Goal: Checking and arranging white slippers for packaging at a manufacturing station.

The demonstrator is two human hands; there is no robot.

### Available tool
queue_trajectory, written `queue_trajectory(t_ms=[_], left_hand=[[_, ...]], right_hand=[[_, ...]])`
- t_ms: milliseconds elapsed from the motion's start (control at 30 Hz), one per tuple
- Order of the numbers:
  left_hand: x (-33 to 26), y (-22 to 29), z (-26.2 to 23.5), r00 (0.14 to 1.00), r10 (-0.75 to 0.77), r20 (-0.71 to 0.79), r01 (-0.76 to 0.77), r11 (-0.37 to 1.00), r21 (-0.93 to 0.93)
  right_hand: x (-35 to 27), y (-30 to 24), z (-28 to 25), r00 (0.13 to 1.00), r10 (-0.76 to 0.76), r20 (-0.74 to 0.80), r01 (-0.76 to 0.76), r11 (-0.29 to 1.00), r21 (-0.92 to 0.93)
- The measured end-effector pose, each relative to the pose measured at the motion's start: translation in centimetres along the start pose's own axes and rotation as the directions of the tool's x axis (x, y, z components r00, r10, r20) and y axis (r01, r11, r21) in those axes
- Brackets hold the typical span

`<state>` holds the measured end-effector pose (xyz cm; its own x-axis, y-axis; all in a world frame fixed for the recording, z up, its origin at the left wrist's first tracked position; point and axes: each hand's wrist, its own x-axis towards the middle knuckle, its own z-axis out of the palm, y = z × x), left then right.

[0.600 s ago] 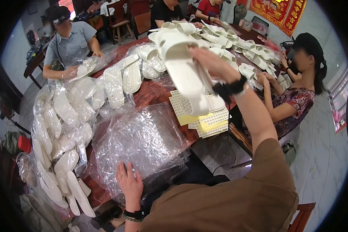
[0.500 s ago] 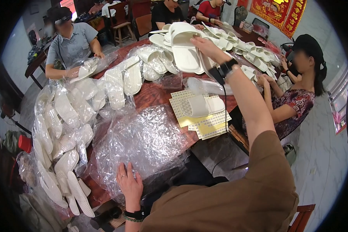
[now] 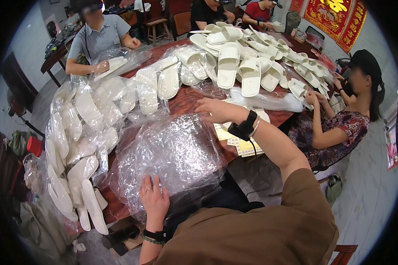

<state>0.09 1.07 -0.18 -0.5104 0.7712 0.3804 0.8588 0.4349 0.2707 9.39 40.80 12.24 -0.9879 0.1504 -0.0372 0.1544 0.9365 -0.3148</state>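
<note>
White slippers, too overlapped to count, crowd one red-brown table (image 3: 181,104). One stack of clear bags (image 3: 177,143), layers uncountable, lies before me: likely light, limp, slippery, best pinched by an edge. My left hand (image 3: 154,201) rests flat on it; my right hand (image 3: 221,110), fingers loosely extended, visibly holding nothing, is near its far corner.

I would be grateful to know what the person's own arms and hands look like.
The left hand wears a thin pale ring, a black wristband and a green beaded bracelet. The right hand has a wide black wrist strap and slim pale band; that arm has a short brown fabric sleeve.
</note>
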Motion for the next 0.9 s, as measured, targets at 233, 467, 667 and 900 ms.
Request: queue_trajectory(t_ms=[233,467,667,900], left_hand=[[-0.1,0.3,-0.1,0.999,-0.035,-0.004,0.035,0.999,0.008],[0.2,0.3,-0.3,1.000,-0.023,-0.008,0.023,1.000,0.012],[-0.4,0.0,-0.5,0.998,-0.046,-0.032,0.047,0.999,0.014],[0.5,0.0,-0.2,0.997,-0.038,-0.059,0.037,0.999,-0.022]], right_hand=[[6.6,5.6,1.3,0.836,0.480,-0.265,-0.517,0.851,-0.090],[11.9,7.4,5.3,0.757,0.571,-0.318,-0.643,0.738,-0.203],[15.1,8.7,2.6,0.808,0.375,-0.456,-0.466,0.879,-0.103],[14.8,13.7,5.1,0.886,0.463,0.003,-0.463,0.886,-0.014]])
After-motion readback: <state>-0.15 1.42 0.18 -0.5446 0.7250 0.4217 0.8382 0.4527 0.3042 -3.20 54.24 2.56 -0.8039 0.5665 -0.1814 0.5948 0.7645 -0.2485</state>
